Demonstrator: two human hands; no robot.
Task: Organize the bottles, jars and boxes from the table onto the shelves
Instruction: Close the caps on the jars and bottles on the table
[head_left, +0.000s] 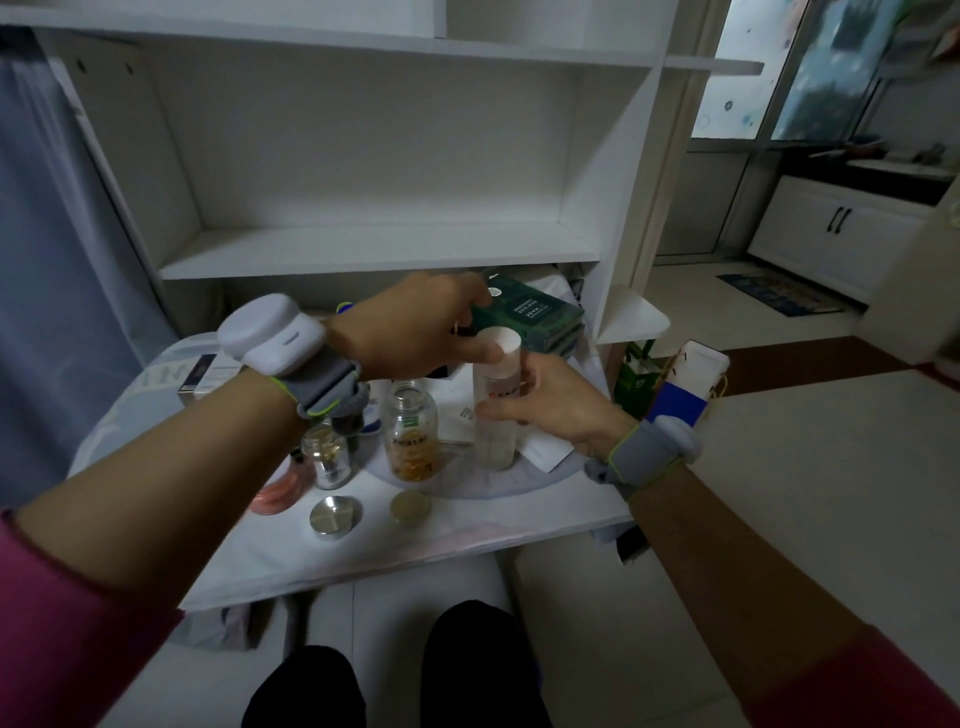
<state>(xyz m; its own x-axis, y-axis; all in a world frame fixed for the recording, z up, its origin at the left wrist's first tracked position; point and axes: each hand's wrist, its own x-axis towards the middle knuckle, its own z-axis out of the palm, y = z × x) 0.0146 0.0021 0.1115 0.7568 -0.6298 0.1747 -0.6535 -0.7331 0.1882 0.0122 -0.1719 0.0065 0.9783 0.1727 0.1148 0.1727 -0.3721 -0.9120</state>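
Two hands are meeting on the tall clear bottle (493, 441) at the table (415, 540) below the shelf (374, 254). The right hand (550, 400) is gripping its body to steady it, while the left hand (421, 332) is pinching the white cap (506, 345), probably tightening it before shelving.

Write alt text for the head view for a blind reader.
The right hand grips a tall clear white-capped bottle, the left hand touching its cap. Open glass jars of yellow capsules, two round metal lids and dark green boxes share the white table under white shelves.
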